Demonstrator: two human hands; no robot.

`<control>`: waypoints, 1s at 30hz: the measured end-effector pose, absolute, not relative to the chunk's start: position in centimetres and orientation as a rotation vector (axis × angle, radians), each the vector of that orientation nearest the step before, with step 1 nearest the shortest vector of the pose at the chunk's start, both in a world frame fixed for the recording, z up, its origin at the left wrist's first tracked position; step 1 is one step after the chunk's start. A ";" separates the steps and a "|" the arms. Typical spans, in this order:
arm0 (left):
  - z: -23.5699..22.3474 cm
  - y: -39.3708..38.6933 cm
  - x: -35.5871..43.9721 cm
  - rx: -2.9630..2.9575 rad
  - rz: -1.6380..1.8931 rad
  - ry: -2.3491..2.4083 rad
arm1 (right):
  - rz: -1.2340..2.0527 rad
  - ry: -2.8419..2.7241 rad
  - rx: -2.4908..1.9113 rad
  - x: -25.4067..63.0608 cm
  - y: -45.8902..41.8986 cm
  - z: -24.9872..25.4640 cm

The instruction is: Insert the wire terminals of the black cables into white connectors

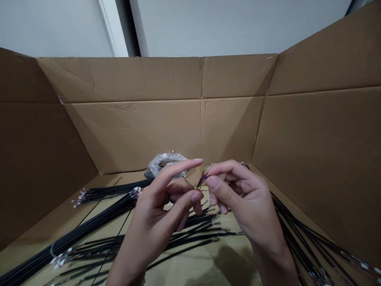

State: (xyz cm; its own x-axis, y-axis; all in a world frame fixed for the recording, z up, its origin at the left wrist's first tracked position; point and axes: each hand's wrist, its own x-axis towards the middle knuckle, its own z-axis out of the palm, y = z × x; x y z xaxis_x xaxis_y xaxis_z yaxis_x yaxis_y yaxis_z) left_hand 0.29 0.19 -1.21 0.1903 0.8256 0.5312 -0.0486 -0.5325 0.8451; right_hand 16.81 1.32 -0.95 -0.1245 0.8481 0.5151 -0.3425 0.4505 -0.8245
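Note:
My right hand point(238, 198) pinches the stripped end of a cable between thumb and forefinger, and its thin coloured wires point(203, 179) fan out toward the left. My left hand point(166, 206) is raised beside it with the forefinger stretched out over the wire tips and the other fingers curled near them. Both hands hover above a loose heap of black cables point(190, 234) lying on the floor of a large cardboard box point(133, 131). Which cable in the heap the pinched end belongs to is hidden behind my hands.
A long bundle of black cables point(77, 232) with white connector ends runs diagonally at the left, and another bundle point(312, 238) lies along the right wall. A crumpled clear plastic bag point(165, 162) sits at the back. Tall box walls enclose every side.

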 end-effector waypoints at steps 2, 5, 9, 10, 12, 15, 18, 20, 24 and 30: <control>-1.3 0.2 0.3 1.711 1.427 0.727 | 1.068 -1.333 -0.512 16.8 1.2 -1.0; -1.2 0.2 0.5 1.733 1.440 0.739 | 1.012 -1.343 -0.526 16.9 1.2 -0.9; -0.8 0.1 0.8 1.775 1.524 0.810 | 0.949 -1.364 -0.504 16.8 1.2 -1.0; -0.7 0.0 0.9 1.785 1.543 0.813 | 0.938 -1.371 -0.504 16.8 1.2 -1.0; -0.5 0.0 1.1 1.790 1.574 0.818 | 0.912 -1.384 -0.518 16.7 1.2 -1.1; -0.6 0.1 1.2 1.768 1.635 0.857 | 0.872 -1.395 -0.537 16.7 1.2 -1.2; -0.7 0.0 1.2 1.733 1.706 0.934 | 0.845 -1.401 -0.563 16.7 1.2 -1.2; -0.8 -0.1 1.1 1.709 1.728 0.967 | 0.825 -1.404 -0.580 16.6 1.2 -1.2; -0.8 -0.3 0.9 1.693 1.717 0.978 | 0.795 -1.410 -0.594 16.6 1.1 -1.1; -0.8 0.0 1.1 1.629 1.770 0.980 | 0.780 -1.411 -0.603 16.5 1.1 -1.1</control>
State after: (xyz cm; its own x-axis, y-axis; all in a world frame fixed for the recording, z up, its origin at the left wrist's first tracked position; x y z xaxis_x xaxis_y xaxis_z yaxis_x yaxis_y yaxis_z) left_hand 1.06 0.00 -0.75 -0.1260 0.7916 0.5980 0.0866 -0.5917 0.8015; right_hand 16.54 1.11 -1.11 -0.0090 0.7783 0.6278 -0.1180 0.6227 -0.7736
